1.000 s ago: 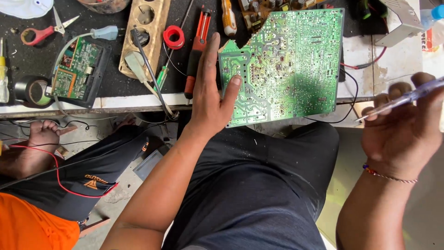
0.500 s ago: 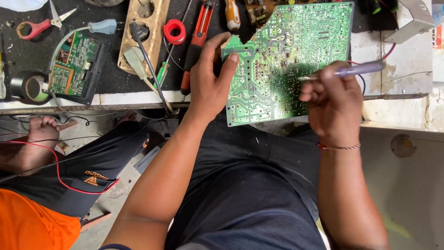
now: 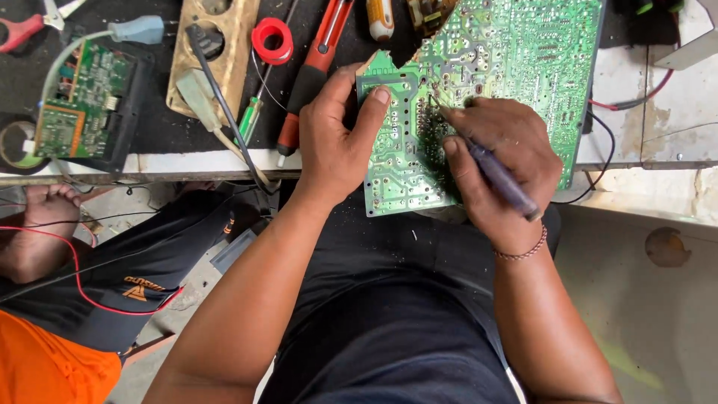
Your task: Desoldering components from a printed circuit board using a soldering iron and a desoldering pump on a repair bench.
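The large green printed circuit board (image 3: 508,90), solder side up and broken to a jagged edge at its upper left corner, lies half on the dark-topped table (image 3: 179,161) and overhangs its near edge above the person's lap. The left hand (image 3: 336,142) pinches that overhanging corner, thumb on the face and fingers curled behind, a closed grip. The right hand (image 3: 501,161) is wrapped shut around a slim purple-handled soldering tool (image 3: 497,176), whose thin metal tip touches a cluster of shiny joints.

With so much of the board unsupported, a firm press of the tip could likely flex or tip it, and the cracked corner might break further under the thumb. The tip sits close to the left thumb, so a slip could catch it.

The board is stiff, glossy and dotted with silver points. Beyond lie a smaller green circuit board (image 3: 86,101), a red tape roll (image 3: 272,40) and a red-and-black screwdriver (image 3: 314,71).
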